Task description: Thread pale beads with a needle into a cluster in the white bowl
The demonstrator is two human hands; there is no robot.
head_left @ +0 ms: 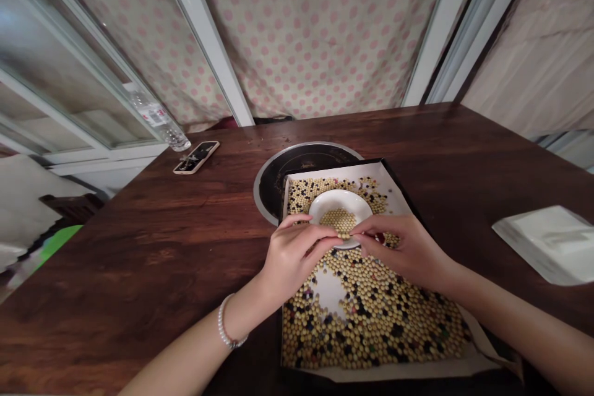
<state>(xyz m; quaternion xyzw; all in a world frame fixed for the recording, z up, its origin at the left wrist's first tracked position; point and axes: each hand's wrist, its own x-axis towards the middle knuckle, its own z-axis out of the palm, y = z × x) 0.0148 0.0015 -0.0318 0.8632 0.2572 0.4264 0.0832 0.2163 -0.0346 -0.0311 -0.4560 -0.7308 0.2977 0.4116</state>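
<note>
My left hand (294, 250) and my right hand (401, 244) meet over the near rim of a white bowl (327, 199). Each is closed in a pinch, thumb against fingertips, and the tips almost touch. What they pinch is too small to make out; a few pale yellow beads show between them. Inside the bowl is a heap of pale yellow beads (338, 221). The bowl sits in a shallow box with a white lining (392, 192) and dark outer sides. Around it lie loose mixed beads (371, 315), mostly yellow, with black and some coloured ones.
The box stands on a dark wooden table (195, 260), partly over a round black inset (273, 182) with a metal rim. At the far left are a phone (197, 158) and a plastic bottle (160, 117). A white dish-like object (552, 241) lies at the right.
</note>
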